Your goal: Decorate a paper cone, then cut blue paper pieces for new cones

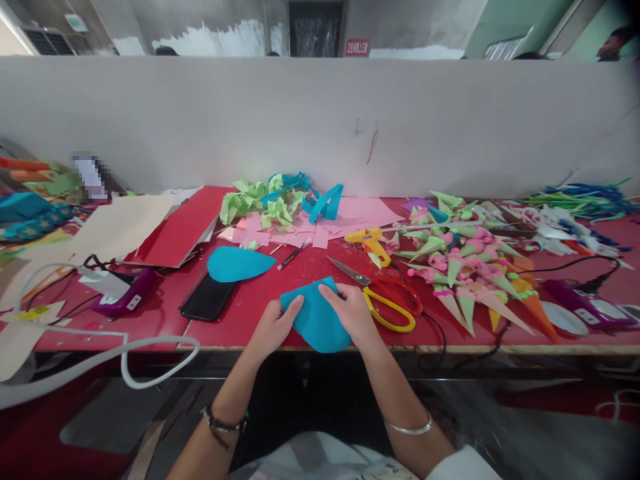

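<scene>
A blue paper piece (321, 325) with a rounded lower edge is held up at the table's front edge. My left hand (273, 327) pinches its left side, thumb on top. On the upper right side, my right hand (356, 312) grips the same sheet; the fingers behind it are hidden. A second blue teardrop-shaped paper (239, 264) lies partly over a black phone (207, 298), left of my hands. Scissors (389, 308) with yellow and red handles rest just right of my right hand, blades partly open. Behind them is a yellow glue gun (369, 243).
Green and blue paper scraps (280, 203) lie on pink sheets at the back. Several small paper cones (463, 267) are heaped at right. Purple power strips (125, 293) sit at both sides with cables. A white tube (120, 363) loops at front left.
</scene>
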Demonstrator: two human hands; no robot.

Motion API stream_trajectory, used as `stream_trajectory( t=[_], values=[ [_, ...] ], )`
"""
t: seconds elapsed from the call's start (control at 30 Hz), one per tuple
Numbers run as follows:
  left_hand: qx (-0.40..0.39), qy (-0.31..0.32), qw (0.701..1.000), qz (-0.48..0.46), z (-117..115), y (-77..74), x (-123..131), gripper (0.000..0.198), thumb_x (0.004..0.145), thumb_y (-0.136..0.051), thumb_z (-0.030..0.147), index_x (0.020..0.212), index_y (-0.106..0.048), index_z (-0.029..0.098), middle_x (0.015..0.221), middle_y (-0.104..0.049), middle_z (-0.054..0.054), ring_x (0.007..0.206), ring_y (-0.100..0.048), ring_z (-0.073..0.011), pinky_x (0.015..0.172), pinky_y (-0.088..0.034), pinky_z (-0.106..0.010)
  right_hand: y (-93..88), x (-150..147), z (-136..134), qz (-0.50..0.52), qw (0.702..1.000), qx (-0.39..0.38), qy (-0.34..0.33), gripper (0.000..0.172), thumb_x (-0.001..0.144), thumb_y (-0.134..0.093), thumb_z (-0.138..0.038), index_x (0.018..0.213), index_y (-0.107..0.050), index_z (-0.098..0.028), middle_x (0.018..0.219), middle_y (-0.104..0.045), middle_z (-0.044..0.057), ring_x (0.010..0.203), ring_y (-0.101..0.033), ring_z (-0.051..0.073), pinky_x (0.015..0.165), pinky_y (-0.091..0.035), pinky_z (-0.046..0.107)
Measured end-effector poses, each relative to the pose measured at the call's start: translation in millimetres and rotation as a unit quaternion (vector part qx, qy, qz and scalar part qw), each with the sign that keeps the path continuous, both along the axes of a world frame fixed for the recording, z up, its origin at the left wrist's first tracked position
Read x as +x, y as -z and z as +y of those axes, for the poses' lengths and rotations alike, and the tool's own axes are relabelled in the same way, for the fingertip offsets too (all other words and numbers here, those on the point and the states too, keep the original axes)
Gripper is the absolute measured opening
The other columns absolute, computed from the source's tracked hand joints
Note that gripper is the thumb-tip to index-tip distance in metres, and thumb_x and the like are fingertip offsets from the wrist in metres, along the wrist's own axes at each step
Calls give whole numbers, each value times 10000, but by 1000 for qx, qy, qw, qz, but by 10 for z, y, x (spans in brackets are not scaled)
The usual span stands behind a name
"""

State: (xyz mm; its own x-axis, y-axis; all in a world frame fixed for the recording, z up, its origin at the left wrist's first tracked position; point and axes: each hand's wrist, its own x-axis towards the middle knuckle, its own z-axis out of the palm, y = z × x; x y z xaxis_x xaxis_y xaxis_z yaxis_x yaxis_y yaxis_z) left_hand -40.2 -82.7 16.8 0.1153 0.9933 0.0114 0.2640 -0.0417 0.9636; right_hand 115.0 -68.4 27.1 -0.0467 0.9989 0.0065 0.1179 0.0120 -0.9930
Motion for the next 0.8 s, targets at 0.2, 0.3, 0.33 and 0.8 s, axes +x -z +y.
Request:
stream_trajectory(
  t=[0.2, 0.3, 0.33, 0.8],
  values=[
    [74, 39, 991, 107, 30, -144, -128, 313, 783, -466, 410, 800, -615, 136, 728, -654, -21, 661, -567, -147, 553, -421, -219, -7, 7, -2, -41, 998, 38, -21, 377, 703, -538, -482, 529, -498, -149, 480, -381, -36, 477, -350, 91, 430, -302, 211],
    [129, 60, 967, 213, 49, -248, -160, 283, 798, -453, 393, 880, -603, 167, 803, -661, -34, 712, -575, -149, 570, -392, -214, -37, -5, 2, -59, 995, 57, -61, 369, 717, -533, -451, 514, -491, -146, 481, -359, -41, 475, -334, 83, 431, -283, 206],
    [140, 72, 954, 255, 51, -277, -159, 284, 811, -430, 395, 838, -599, 169, 752, -652, -32, 675, -571, -146, 552, -374, -216, -53, -14, 6, -66, 993, 63, -75, 369, 721, -533, -443, 508, -489, -145, 480, -353, -43, 474, -331, 81, 432, -276, 205],
    [154, 16, 949, 275, 12, -292, -176, 333, 846, -349, 394, 693, -532, 162, 596, -544, 6, 560, -499, -115, 511, -324, -204, -202, 63, 87, -124, 973, 163, -103, 278, 790, -480, -361, 703, -657, -165, 629, -612, 10, 592, -522, 147, 546, -366, 229]
  ],
)
